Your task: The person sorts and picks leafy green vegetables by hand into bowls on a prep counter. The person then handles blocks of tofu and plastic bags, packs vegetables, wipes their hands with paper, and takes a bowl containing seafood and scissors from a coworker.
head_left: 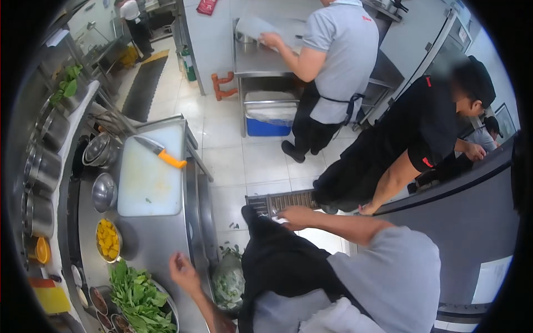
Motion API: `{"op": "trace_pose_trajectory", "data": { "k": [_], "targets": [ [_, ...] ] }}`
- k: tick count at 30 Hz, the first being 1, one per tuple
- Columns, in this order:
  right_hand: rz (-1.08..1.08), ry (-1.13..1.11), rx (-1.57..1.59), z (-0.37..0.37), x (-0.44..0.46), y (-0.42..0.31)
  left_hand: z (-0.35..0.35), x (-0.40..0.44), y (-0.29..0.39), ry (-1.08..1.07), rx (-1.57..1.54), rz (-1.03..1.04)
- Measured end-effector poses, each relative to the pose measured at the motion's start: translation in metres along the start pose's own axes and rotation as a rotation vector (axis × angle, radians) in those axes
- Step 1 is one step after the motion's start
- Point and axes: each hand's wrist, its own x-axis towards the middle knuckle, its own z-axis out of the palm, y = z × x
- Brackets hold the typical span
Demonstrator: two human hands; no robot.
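Near the steel counter's edge, my left hand (184,273) hovers beside a large bowl of leafy greens (141,299), its fingers loosely curled and what they hold, if anything, too small to tell. My right hand (295,217) is over the floor drain side, fingers closed round a small white thing (279,220) that I cannot make out. On the counter stand a bowl of yellow pieces (108,240) and a white cutting board (151,194) with an orange-handled knife (162,153) on it.
Empty metal bowls (104,192) stand left of the board. Below the counter edge is a bin with green scraps (229,280). A person in grey (347,61) works at a steel table (264,65); another in black (411,116) leans at the right. A floor grate (288,203) lies ahead.
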Motion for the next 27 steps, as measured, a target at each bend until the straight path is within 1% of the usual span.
{"op": "trace_pose_trajectory", "data": {
  "k": [1, 3, 5, 6, 7, 9, 11, 12, 13, 14, 15, 16, 17, 18, 19, 20, 22, 23, 24, 25, 26, 27],
  "targets": [
    [0.063, 0.081, 0.06, 0.013, -0.031, 0.017, 0.015, -0.006, -0.007, -0.07, -0.002, -0.035],
    [0.24, 0.119, 0.172, 0.008, -0.083, 0.025, 0.061, -0.016, 0.008, -0.287, -0.119, -0.066],
    [0.384, 0.22, 0.251, 0.019, -0.117, 0.036, 0.114, -0.025, -0.001, -0.561, 0.003, -0.099],
    [0.451, 0.283, 0.285, 0.026, -0.131, 0.041, 0.138, -0.034, -0.021, -0.743, 0.114, -0.127],
    [0.48, 0.28, 0.288, 0.034, -0.141, 0.052, 0.171, -0.039, -0.044, -0.92, 0.217, -0.14],
    [0.546, 0.299, 0.278, 0.041, -0.15, 0.065, 0.215, -0.058, -0.108, -1.012, 0.412, 0.084],
    [0.538, 0.34, 0.319, 0.047, -0.153, 0.082, 0.247, -0.067, -0.2, -1.155, 0.504, 0.113],
    [0.52, 0.378, 0.333, 0.048, -0.153, 0.095, 0.239, -0.059, -0.173, -1.189, 0.636, -0.13],
    [0.516, 0.393, 0.339, 0.044, -0.155, 0.103, 0.248, -0.046, -0.225, -1.437, 0.726, 0.393],
    [0.566, 0.436, 0.393, 0.037, -0.157, 0.111, 0.255, -0.034, -0.22, -1.427, 0.733, 0.405],
    [0.616, 0.481, 0.445, 0.028, -0.155, 0.122, 0.258, -0.023, -0.212, -1.394, 0.774, -0.071],
    [0.613, 0.491, 0.448, 0.019, -0.153, 0.131, 0.255, -0.015, -0.204, -1.319, 0.787, -0.549],
    [0.713, 0.399, 0.473, 0.005, -0.15, 0.137, 0.254, -0.009, -0.188, -1.317, 0.794, -0.541],
    [0.813, 0.302, 0.499, -0.009, -0.148, 0.143, 0.257, -0.004, -0.163, -1.228, 0.774, -0.518],
    [0.825, 0.272, 0.417, -0.024, -0.14, 0.146, 0.266, 0.003, -0.144, -1.139, 0.748, -0.493],
    [0.826, 0.283, 0.419, -0.019, -0.128, 0.162, 0.277, 0.01, -0.153, -1.138, 0.748, -0.481],
    [0.54, 0.498, 0.428, -0.005, -0.092, 0.195, 0.296, 0.025, -0.173, -1.185, 0.882, 0.171],
    [0.548, 0.436, 0.402, -0.016, -0.071, 0.196, 0.31, 0.032, -0.177, -1.183, 0.884, 0.18],
    [0.476, 0.348, 0.511, -0.019, -0.048, 0.2, 0.323, 0.038, -0.17, -1.158, 0.819, 0.244],
    [0.397, 0.275, 0.788, -0.002, -0.019, 0.21, 0.333, 0.047, -0.162, -1.136, 0.754, 0.305],
    [0.215, 0.176, 0.836, 0.026, 0.014, 0.229, 0.348, 0.055, -0.168, -1.151, 0.745, 0.149],
    [-0.019, 0.161, 0.882, 0.049, 0.039, 0.236, 0.36, 0.065, -0.154, -1.151, 0.737, -0.007]
  ]
}}
